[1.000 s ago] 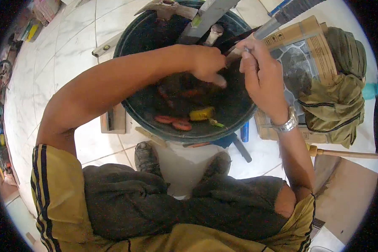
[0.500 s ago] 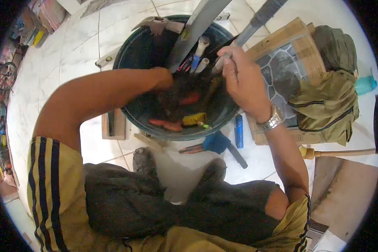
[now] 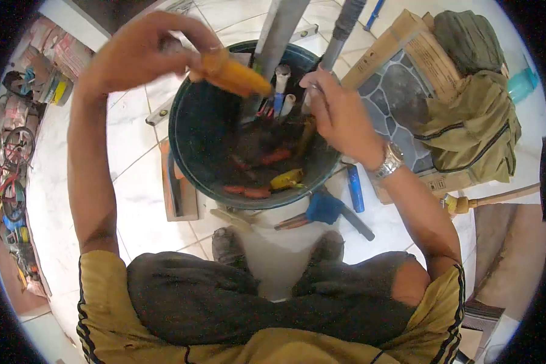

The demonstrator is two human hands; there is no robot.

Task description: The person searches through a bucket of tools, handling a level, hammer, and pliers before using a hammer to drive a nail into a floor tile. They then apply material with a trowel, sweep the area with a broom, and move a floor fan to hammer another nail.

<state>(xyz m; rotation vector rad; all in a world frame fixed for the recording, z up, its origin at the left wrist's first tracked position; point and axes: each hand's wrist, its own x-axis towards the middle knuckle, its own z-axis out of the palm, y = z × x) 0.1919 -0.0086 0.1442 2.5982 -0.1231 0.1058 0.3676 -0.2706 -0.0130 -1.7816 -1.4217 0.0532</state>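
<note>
My left hand (image 3: 148, 57) is raised over the far left rim of a dark green bucket (image 3: 182, 151), its fingers closed on an orange-yellow tool handle (image 3: 233, 73); motion blurs it, and I cannot make out its kind. At the bucket's right side, my right hand (image 3: 346, 118) is closed round the lower part of a grey pole (image 3: 335, 48) with a dark upper grip. A long flat metal bar (image 3: 279, 36) leans in the bucket beside blue-and-white handles (image 3: 279, 91). Red-handled tools (image 3: 249, 192) and a yellow tool (image 3: 286, 179) lie in the shadowed bottom.
Near the bucket's front lie a hammer-like tool with a blue wrap (image 3: 323, 208), a blue tube (image 3: 355, 189) and a wooden float (image 3: 182, 203). To the right are a cardboard box (image 3: 400, 36), an olive bag (image 3: 473, 127) and a broom (image 3: 461, 204). Small bicycles (image 3: 19, 145) stand far left.
My left hand has come up out of the bucket and moved left, now with the orange-yellow handle in it. My right hand stays on the pole. The view has shifted slightly.
</note>
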